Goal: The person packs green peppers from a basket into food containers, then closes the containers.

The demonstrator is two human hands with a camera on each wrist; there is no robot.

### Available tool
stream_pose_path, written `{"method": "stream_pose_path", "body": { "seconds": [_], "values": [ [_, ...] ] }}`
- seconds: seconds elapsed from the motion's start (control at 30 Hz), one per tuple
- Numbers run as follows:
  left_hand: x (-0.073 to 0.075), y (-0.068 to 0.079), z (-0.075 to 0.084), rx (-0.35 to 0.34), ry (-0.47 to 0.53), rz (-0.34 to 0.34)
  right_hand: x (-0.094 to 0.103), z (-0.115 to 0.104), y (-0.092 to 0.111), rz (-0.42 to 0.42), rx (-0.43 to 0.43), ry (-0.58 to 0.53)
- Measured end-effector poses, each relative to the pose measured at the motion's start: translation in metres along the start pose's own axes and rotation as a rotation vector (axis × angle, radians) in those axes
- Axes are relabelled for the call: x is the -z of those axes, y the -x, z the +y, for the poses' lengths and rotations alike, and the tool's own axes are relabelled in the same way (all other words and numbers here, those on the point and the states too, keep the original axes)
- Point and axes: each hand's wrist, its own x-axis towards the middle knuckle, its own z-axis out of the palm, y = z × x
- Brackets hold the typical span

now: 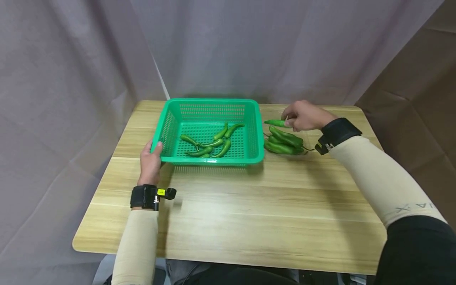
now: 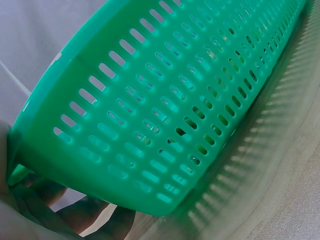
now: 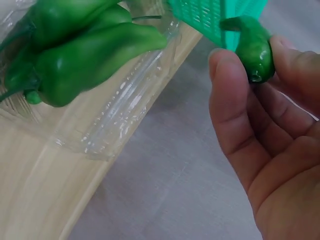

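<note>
My left hand (image 1: 149, 164) grips the near left corner of a green plastic basket (image 1: 210, 160), thumb over the rim and fingers beneath it in the left wrist view. Several small green chili peppers (image 1: 223, 148) lie on the basket's slotted floor. Between thumb and fingers, my right hand (image 1: 307, 115) pinches one more green chili pepper (image 3: 255, 52), just right of the basket. Below that hand, several larger green peppers (image 1: 281, 148) sit in a clear plastic tray (image 3: 125, 115), their stems pointing different ways.
The wooden table (image 1: 270, 221) has a rounded left front corner. Grey curtain cloth (image 1: 235, 47) hangs right behind its back edge, and brown cloth (image 1: 420, 107) hangs on the right. The basket and the clear tray stand side by side near the back.
</note>
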Motion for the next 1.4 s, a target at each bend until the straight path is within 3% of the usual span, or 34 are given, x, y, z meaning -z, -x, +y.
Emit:
{"method": "stream_pose_path", "body": {
  "seconds": [0.27,0.53,1.0,1.4],
  "values": [
    [-0.001,0.001,0.001,-0.001,0.008,-0.006,-0.026,0.002,-0.006,-0.057,-0.021,-0.032],
    [0.0,0.001,0.0,-0.006,0.001,-0.002,-0.052,0.002,-0.016,-0.05,-0.031,0.015],
    [0.0,-0.001,-0.004,-0.028,-0.002,0.008,-0.09,0.001,-0.037,0.017,-0.115,-0.083],
    [0.0,-0.001,-0.004,-0.019,-0.002,0.007,-0.093,0.003,-0.042,0.002,-0.094,-0.085]
  ]
}}
